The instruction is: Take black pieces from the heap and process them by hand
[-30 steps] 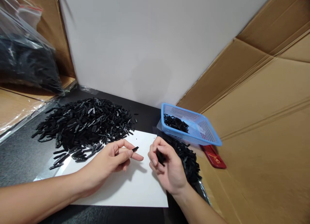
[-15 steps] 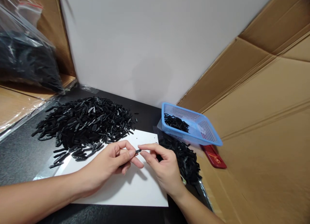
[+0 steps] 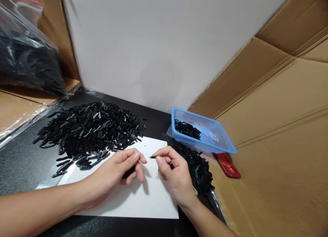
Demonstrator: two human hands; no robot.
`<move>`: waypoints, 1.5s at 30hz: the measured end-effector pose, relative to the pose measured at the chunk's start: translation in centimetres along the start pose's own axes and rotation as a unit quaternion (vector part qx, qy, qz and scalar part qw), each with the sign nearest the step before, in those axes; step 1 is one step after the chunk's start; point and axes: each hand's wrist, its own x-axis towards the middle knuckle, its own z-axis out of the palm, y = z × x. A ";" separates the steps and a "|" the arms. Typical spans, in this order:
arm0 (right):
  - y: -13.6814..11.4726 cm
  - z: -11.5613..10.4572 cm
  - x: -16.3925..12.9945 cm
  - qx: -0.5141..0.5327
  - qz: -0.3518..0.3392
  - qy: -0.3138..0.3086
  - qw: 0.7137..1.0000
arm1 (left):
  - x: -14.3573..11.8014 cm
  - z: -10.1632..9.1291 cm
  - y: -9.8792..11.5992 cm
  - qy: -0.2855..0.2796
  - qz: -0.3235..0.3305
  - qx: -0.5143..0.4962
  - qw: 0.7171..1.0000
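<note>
Now right hand [image 3: 174, 175] pinches black piece [image 3: 153, 157].

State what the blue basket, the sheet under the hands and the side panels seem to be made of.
Basket: likely moulded plastic, perforated mesh walls, slight gloss. Sheet: probably paper or thin card, flat, matte white. Side panels: corrugated cardboard, matte brown with fold creases.

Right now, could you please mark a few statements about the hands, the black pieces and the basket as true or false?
1. The right hand pinches a small black piece at its fingertips. True.
2. The blue basket holds no pieces. False: some black pieces lie in it.
3. Both hands are over the white sheet. True.
4. The big pile of black pieces lies right of the basket. False: it lies to its left.
</note>
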 end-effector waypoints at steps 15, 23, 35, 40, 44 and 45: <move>0.0 0.5 -0.3 -0.257 -0.098 -0.082 0.958 | -0.7 -0.4 -0.7 -0.060 -0.031 0.021 0.998; -0.4 0.4 -0.1 -0.252 -0.055 -0.026 0.966 | -0.4 -0.4 -0.8 -0.074 -0.037 0.013 0.996; -0.3 0.1 -0.1 -0.248 -0.072 -0.017 0.966 | -0.1 -0.1 0.2 -0.049 0.043 0.078 0.995; -0.1 -0.6 -0.1 -0.254 -0.091 -0.016 0.963 | 0.0 -0.1 0.2 -0.021 0.035 0.082 0.996; -0.4 -0.9 -0.1 -0.314 -0.137 -0.009 0.940 | 0.0 -0.1 0.2 -0.010 0.026 0.064 0.998; -0.5 -0.8 -0.1 -0.323 -0.153 -0.021 0.934 | 0.0 -0.1 0.2 -0.009 0.026 0.062 0.998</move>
